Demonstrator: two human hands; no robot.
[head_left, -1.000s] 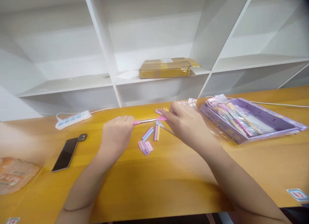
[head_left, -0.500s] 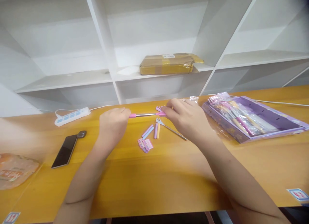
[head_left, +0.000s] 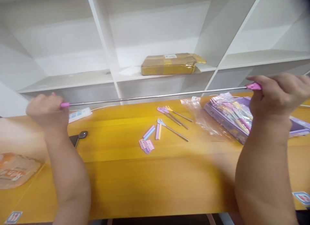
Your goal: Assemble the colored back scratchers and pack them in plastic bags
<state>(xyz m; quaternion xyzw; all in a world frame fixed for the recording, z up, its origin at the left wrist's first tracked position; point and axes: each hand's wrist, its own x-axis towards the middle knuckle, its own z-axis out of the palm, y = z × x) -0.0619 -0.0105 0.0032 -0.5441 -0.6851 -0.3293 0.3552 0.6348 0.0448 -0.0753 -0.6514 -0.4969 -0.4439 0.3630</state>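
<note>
A long thin metal rod [head_left: 157, 96] stretches between my two hands above the table. My left hand [head_left: 49, 110] is closed on its pink handle end. At the other end, my right hand [head_left: 278, 92] is wrapped round the pink head, which is partly hidden by the fingers. Below the rod lie a blue fork-shaped head on a metal rod [head_left: 175, 131], purple ones [head_left: 167, 112] and an orange one [head_left: 178, 113]. Beside them are short purple, blue and yellow handle tubes [head_left: 158, 131] and small printed cards [head_left: 146, 146].
A purple box [head_left: 225, 125] of wrapped items stands at the right, with clear plastic bags [head_left: 203, 117] beside it. A power strip [head_left: 81, 114], a phone [head_left: 73, 140] and an orange packet [head_left: 18, 170] are at the left. A taped carton [head_left: 169, 65] rests on the shelf.
My hands have moved far apart and up, and the rod between them has lengthened greatly. The fork-shaped heads behind my right hand are now uncovered.
</note>
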